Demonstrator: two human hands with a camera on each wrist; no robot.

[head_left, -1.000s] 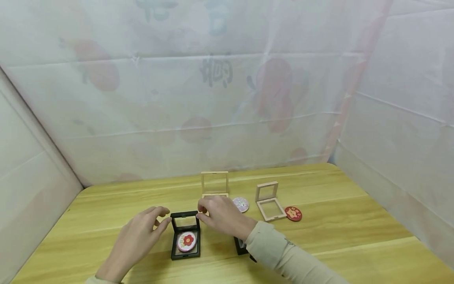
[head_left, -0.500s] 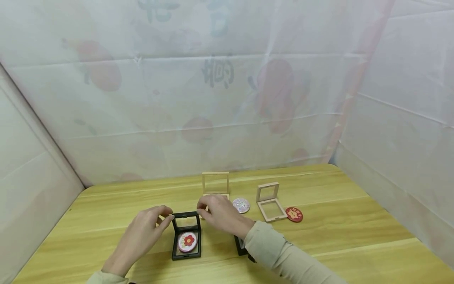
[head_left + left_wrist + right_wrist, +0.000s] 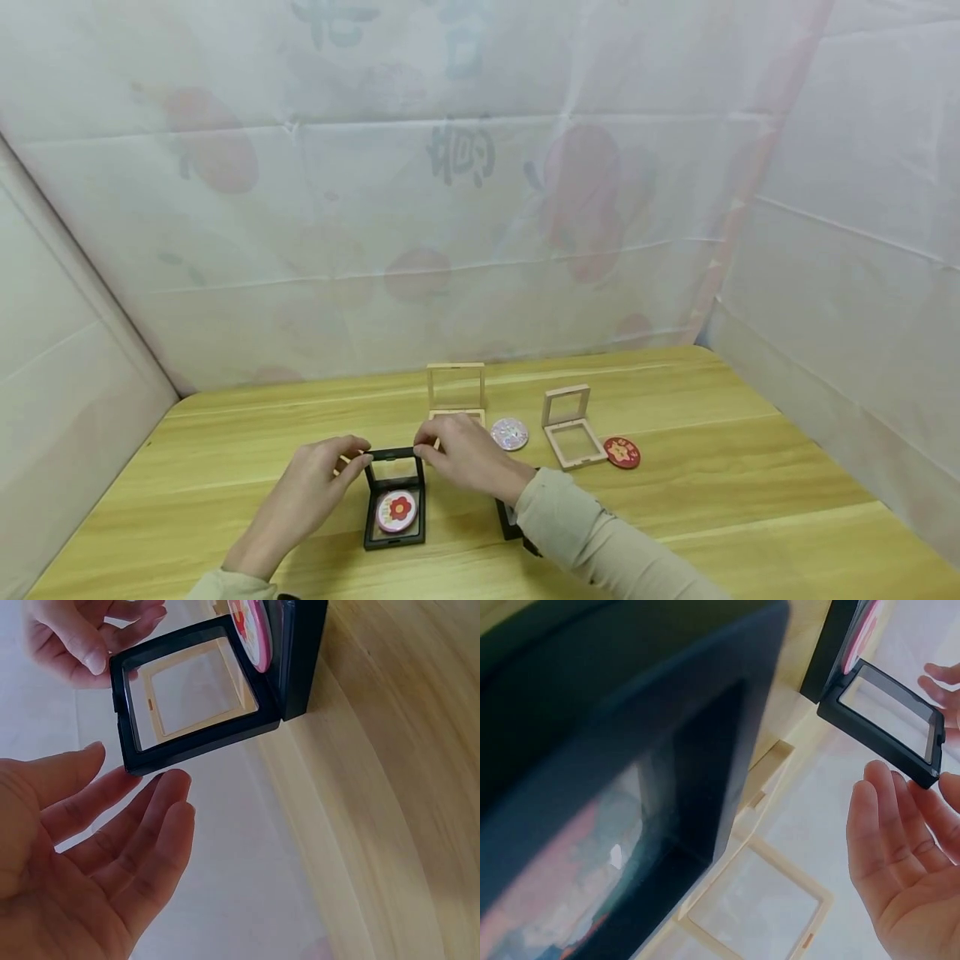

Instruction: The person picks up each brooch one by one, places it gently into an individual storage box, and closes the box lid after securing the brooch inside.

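Observation:
A black display frame (image 3: 394,543) stands unfolded on the wooden table, its lid (image 3: 394,483) raised. On its lower half lies a round badge (image 3: 396,510) with a red flower. My left hand (image 3: 303,492) is at the lid's left corner; in the left wrist view an index fingertip touches that corner, with the thumb apart. My right hand (image 3: 468,454) reaches the opposite corner, and in the right wrist view its fingers (image 3: 885,817) are fairly straight. A second black display frame (image 3: 727,750), close to the right wrist camera, is mostly hidden by my right forearm in the head view.
Behind my right hand stands an unfolded pale wooden-coloured frame (image 3: 456,365), beside a shiny pale badge (image 3: 510,434). Further right is a beige frame (image 3: 576,462) next to a red badge (image 3: 622,452). Cloth walls (image 3: 337,208) close off the table's back and sides.
My left hand has moved slightly right, closer to the lid's corner. The right hand stays at the other corner; the lid and the flower badge look almost the same.

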